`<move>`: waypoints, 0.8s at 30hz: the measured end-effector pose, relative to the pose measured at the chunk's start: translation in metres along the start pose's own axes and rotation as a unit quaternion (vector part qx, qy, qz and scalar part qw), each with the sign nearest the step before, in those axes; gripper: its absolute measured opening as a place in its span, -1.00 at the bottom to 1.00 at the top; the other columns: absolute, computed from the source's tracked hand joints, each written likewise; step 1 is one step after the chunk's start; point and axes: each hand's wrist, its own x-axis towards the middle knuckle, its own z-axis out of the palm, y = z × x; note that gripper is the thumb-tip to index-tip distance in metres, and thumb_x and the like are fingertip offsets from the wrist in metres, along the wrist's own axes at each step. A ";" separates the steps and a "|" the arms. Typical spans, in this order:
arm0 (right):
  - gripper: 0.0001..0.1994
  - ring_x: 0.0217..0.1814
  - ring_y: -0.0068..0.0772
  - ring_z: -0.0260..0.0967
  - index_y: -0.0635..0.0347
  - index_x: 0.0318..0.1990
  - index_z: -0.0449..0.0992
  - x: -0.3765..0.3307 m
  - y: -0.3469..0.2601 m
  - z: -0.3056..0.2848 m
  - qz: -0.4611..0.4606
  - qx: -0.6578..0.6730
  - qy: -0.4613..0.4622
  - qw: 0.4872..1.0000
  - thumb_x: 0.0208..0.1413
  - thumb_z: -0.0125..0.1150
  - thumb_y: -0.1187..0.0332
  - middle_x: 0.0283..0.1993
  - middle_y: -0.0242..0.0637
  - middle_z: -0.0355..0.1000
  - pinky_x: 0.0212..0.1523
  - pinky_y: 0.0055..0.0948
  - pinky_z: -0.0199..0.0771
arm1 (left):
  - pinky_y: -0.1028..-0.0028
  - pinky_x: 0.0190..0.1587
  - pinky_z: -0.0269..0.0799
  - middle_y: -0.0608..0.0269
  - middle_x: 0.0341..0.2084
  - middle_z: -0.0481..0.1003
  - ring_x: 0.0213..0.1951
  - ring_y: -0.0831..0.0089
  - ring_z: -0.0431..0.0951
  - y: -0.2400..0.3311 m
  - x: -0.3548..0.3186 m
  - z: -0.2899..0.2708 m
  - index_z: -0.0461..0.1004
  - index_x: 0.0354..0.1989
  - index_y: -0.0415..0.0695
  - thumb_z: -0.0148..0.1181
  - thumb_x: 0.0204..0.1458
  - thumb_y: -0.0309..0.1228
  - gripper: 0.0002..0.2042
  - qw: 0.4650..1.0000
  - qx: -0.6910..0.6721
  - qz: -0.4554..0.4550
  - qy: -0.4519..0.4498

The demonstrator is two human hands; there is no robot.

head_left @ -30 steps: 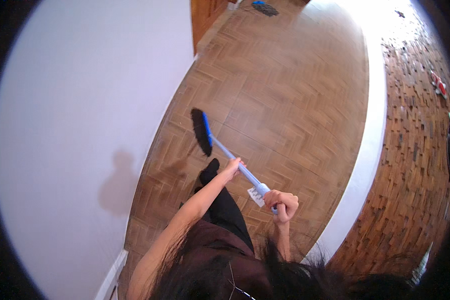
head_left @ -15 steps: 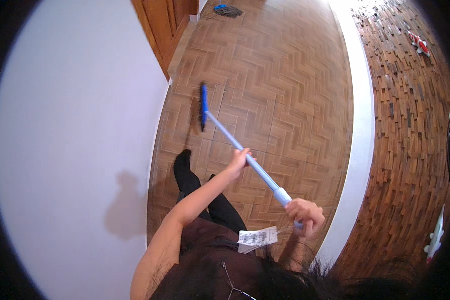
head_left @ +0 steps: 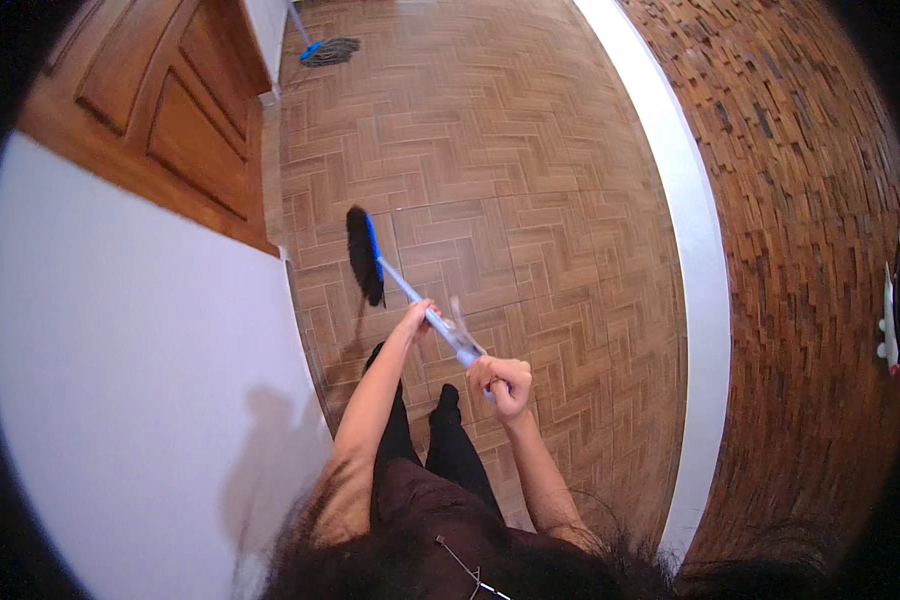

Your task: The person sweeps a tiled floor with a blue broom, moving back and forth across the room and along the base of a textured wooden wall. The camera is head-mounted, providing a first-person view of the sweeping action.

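Note:
A broom with a light blue handle (head_left: 398,281) slants across in front of me. Its blue head with dark bristles (head_left: 362,256) is off to the left, the bristles facing the white wall. Whether they touch the floor I cannot tell. My left hand (head_left: 417,322) is wrapped round the middle of the handle. Closer to my body, my right hand (head_left: 506,385) grips the handle's top end. A pale, blurred tag-like strip (head_left: 460,322) sticks up beside the handle between my hands.
White wall (head_left: 150,330) runs along my left, with a brown wooden door (head_left: 185,130) beyond it. A grey-stringed mop (head_left: 330,52) rests on the tiled floor (head_left: 560,260) at the far left. At right, a white ledge (head_left: 705,300) borders a wood-textured surface (head_left: 800,330).
My right hand has come left and forward, nearer my left hand. The broom head has turned, showing more of its bristles. My view has shifted, bringing more of the door and mop in.

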 end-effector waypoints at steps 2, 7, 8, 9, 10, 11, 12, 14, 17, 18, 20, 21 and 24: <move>-0.97 -0.76 -0.41 0.15 0.34 -0.82 0.15 0.007 0.002 -0.007 -0.003 -0.040 0.008 0.999 -0.53 -0.24 0.60 -0.80 -0.25 0.14 -0.65 -0.54 0.20 | 0.51 -0.54 0.35 0.37 -0.72 0.29 -0.60 0.49 0.38 0.021 0.015 0.024 0.24 -0.57 -0.10 -0.08 -0.11 -0.39 -0.91 0.999 -0.010 -0.022 -0.049; -0.90 -0.68 -0.40 0.28 0.34 -0.80 0.28 -0.018 -0.026 -0.041 -0.005 -0.122 0.155 0.980 -0.50 -0.21 0.58 -0.73 -0.24 0.28 -0.60 -0.55 0.27 | 0.43 -0.58 0.36 0.31 -0.73 0.28 -0.60 0.44 0.40 0.003 0.006 0.104 0.19 -0.56 -0.10 -0.03 -0.11 -0.29 -0.83 0.996 -0.052 -0.008 -0.066; -0.88 -0.65 -0.40 0.30 0.33 -0.79 0.32 -0.036 -0.041 -0.054 0.005 -0.133 0.239 0.962 -0.49 -0.20 0.56 -0.71 -0.24 0.31 -0.57 -0.55 0.30 | 0.41 -0.62 0.35 0.27 -0.73 0.27 -0.62 0.42 0.39 -0.004 -0.025 0.136 0.18 -0.55 -0.11 -0.05 -0.11 -0.28 -0.82 0.999 -0.028 -0.016 -0.035; -0.87 -0.66 -0.39 0.31 0.33 -0.77 0.32 -0.053 -0.063 -0.072 -0.043 -0.239 0.252 0.937 -0.43 -0.11 0.45 -0.71 -0.23 0.31 -0.59 -0.54 0.31 | 0.39 -0.65 0.34 0.24 -0.72 0.27 -0.64 0.40 0.38 -0.022 -0.033 0.155 0.16 -0.54 -0.11 -0.08 -0.10 -0.29 -0.83 0.999 -0.008 -0.038 -0.038; -0.80 -0.68 -0.39 0.31 0.34 -0.75 0.33 -0.075 -0.085 -0.092 -0.078 -0.356 0.286 0.886 -0.37 -0.01 0.34 -0.71 -0.22 0.32 -0.61 -0.54 0.32 | 0.40 -0.65 0.34 0.26 -0.73 0.26 -0.65 0.41 0.37 -0.043 -0.057 0.180 0.17 -0.54 -0.09 -0.08 -0.10 -0.26 -0.82 0.994 -0.008 -0.071 -0.077; -0.71 -0.69 -0.39 0.31 0.34 -0.72 0.34 -0.103 -0.116 -0.112 -0.099 -0.473 0.334 0.809 -0.31 0.08 0.23 -0.70 -0.22 0.32 -0.63 -0.54 0.33 | 0.41 -0.65 0.34 0.28 -0.74 0.26 -0.66 0.42 0.35 -0.067 -0.093 0.208 0.16 -0.55 -0.06 -0.07 -0.10 -0.24 -0.81 0.984 0.063 -0.118 -0.114; -0.75 -0.73 -0.41 0.26 0.34 -0.68 0.28 -0.114 -0.139 -0.114 -0.133 -0.441 0.363 0.810 -0.26 0.01 0.28 -0.74 -0.22 0.28 -0.71 -0.56 0.26 | 0.46 -0.68 0.23 0.34 -0.75 0.25 -0.69 0.50 0.29 -0.109 -0.104 0.213 0.21 -0.58 -0.04 -0.07 -0.09 -0.23 -0.82 0.983 -0.004 -0.127 -0.133; -0.83 -0.83 -0.47 0.17 0.33 -0.58 0.16 -0.147 -0.180 -0.123 -0.192 -0.385 0.421 0.798 -0.16 -0.13 0.37 -0.80 -0.23 0.20 -0.86 -0.61 0.12 | 0.48 -0.71 0.20 0.37 -0.78 0.24 -0.71 0.52 0.26 -0.140 -0.174 0.232 0.23 -0.67 -0.04 -0.05 -0.09 -0.24 -0.78 0.961 0.094 -0.224 -0.132; -0.88 -0.84 -0.48 0.14 0.29 -0.58 0.16 -0.180 -0.244 -0.097 -0.024 -0.136 0.467 0.874 -0.15 -0.20 0.41 -0.80 -0.23 0.20 -0.83 -0.60 0.13 | 0.49 -0.69 0.22 0.33 -0.76 0.27 -0.70 0.51 0.27 -0.216 -0.224 0.222 0.26 -0.69 -0.08 -0.04 -0.16 -0.34 -0.84 0.889 0.096 -0.421 -0.150; -0.88 -0.84 -0.49 0.13 0.29 -0.58 0.17 -0.190 -0.250 -0.094 0.007 -0.131 0.458 0.879 -0.15 -0.22 0.41 -0.80 -0.24 0.20 -0.81 -0.60 0.14 | 0.49 -0.70 0.22 0.32 -0.77 0.27 -0.72 0.50 0.26 -0.237 -0.233 0.217 0.27 -0.71 -0.09 -0.03 -0.20 -0.35 -0.85 0.865 0.131 -0.463 -0.146; -0.87 -0.82 -0.49 0.15 0.28 -0.60 0.20 -0.198 -0.222 -0.088 0.126 -0.234 0.453 0.851 -0.15 -0.22 0.42 -0.83 -0.26 0.18 -0.77 -0.59 0.17 | 0.49 -0.72 0.22 0.30 -0.80 0.28 -0.76 0.49 0.26 -0.279 -0.213 0.178 0.29 -0.73 -0.11 -0.01 -0.26 -0.34 -0.85 0.842 0.201 -0.477 -0.151; -0.87 -0.81 -0.49 0.15 0.28 -0.60 0.21 -0.199 -0.208 -0.081 0.189 -0.290 0.446 0.825 -0.16 -0.22 0.42 -0.84 -0.27 0.18 -0.74 -0.58 0.18 | 0.49 -0.73 0.22 0.30 -0.81 0.28 -0.77 0.49 0.26 -0.299 -0.199 0.156 0.29 -0.74 -0.11 -0.01 -0.28 -0.32 -0.84 0.836 0.241 -0.463 -0.169; -0.85 -0.78 -0.47 0.18 0.28 -0.68 0.24 -0.190 -0.137 -0.046 0.214 -0.388 0.485 0.753 -0.21 -0.24 0.46 -0.84 -0.25 0.19 -0.69 -0.55 0.22 | 0.49 -0.74 0.20 0.29 -0.86 0.26 -0.79 0.50 0.26 -0.319 -0.188 0.108 0.29 -0.78 -0.11 -0.01 -0.32 -0.26 -0.80 0.836 0.362 -0.393 -0.127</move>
